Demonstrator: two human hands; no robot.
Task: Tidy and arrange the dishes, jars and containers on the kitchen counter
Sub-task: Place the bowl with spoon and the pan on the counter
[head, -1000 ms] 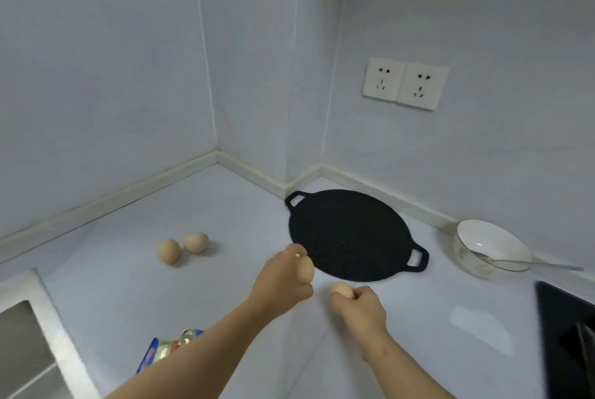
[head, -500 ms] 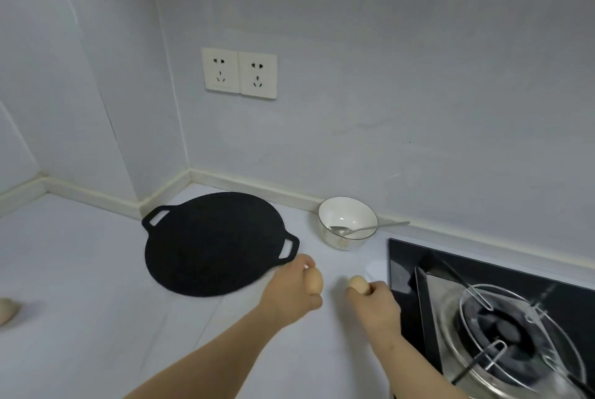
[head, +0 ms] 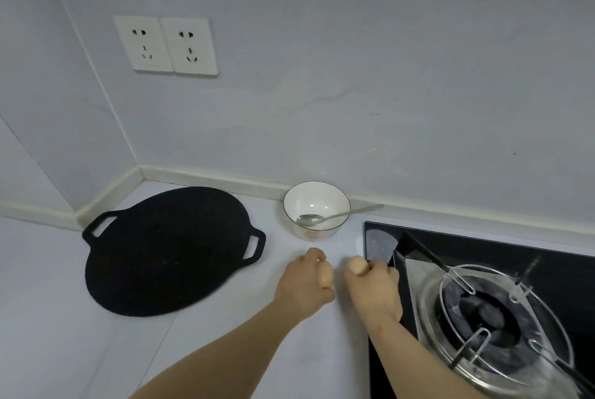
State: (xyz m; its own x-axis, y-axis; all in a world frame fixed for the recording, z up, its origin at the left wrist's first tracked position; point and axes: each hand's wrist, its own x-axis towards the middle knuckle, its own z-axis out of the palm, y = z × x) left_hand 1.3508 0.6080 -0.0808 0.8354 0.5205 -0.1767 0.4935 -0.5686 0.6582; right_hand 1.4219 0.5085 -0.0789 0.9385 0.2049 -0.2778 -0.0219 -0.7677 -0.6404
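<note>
Prob. best: set eggs down gently, one at a time, w/o knocking shells together or on a rim. Left hand (head: 304, 286) curled round brown egg (head: 325, 276), right hand (head: 375, 289) pinching second egg (head: 358, 265) at fingertips, both low over surface (head: 225, 350). Just beyond: white bowl (head: 322, 196) w/ spoon (head: 325, 218); black griddle pan (head: 167, 250) at left, gas hob (head: 483, 253) at right.

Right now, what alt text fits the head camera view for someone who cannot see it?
Left hand grips one brown egg, right hand a second egg, near a white bowl holding a spoon on the counter. Black two-handled griddle at left, gas stove at right.
</note>
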